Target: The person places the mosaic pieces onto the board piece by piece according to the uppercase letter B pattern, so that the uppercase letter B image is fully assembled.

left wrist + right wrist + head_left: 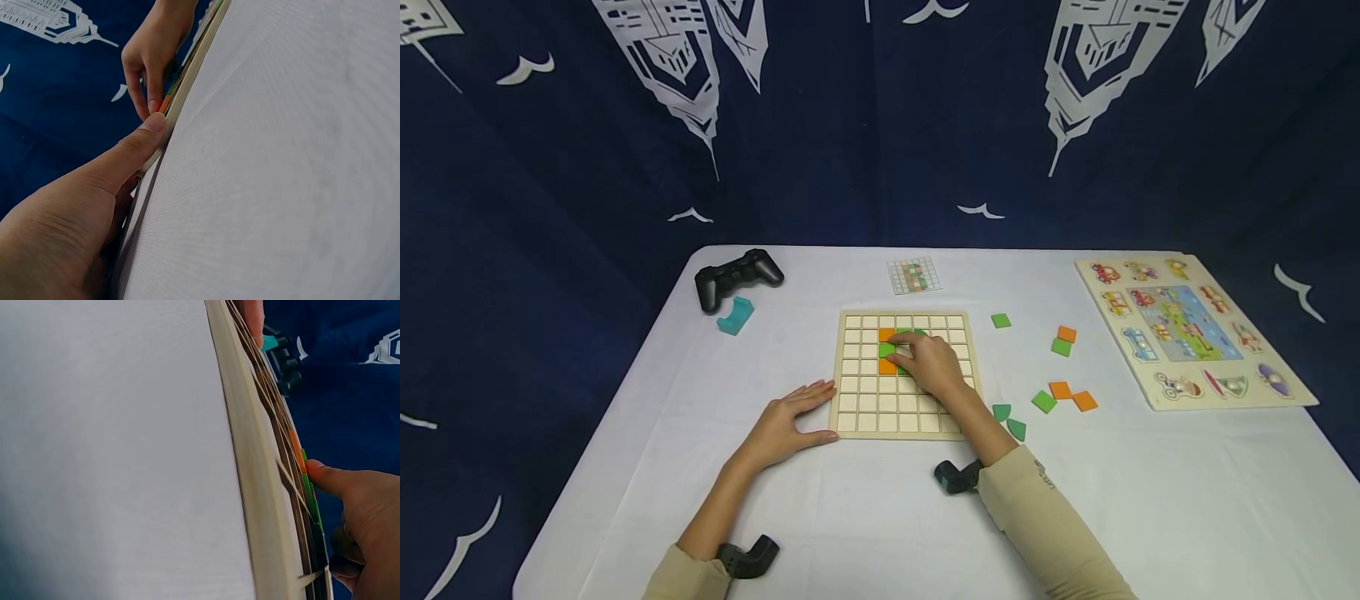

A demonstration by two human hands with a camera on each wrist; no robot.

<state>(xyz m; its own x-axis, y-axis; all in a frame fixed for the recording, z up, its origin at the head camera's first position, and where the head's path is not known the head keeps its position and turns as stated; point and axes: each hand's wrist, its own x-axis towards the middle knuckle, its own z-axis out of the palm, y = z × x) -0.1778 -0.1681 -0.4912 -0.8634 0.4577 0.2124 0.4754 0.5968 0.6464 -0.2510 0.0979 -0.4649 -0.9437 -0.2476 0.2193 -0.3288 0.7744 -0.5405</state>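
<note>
A wooden grid board (859, 423) lies on the table, with orange tiles (887, 367) and green tiles (887, 350) set in its upper middle squares. The left hand (784, 423) rests at the board's left edge, fingers stretched out. In the left wrist view its thumb (154, 122) touches the board's rim (199, 65). Reaching over the board from the right, the right hand (931, 363) holds index finger and thumb apart, tips at the column of tiles. Its thumb (317, 464) touches a tile in the right wrist view. Part of the green tiles is hidden under this hand.
Loose green and orange tiles (1060, 390) and dark green rounded pieces (1017, 429) lie right of the board. Behind it is a pattern card (914, 276). A picture puzzle (1195, 329) lies far right; a black game controller (739, 278) and a teal piece (735, 316) sit back left.
</note>
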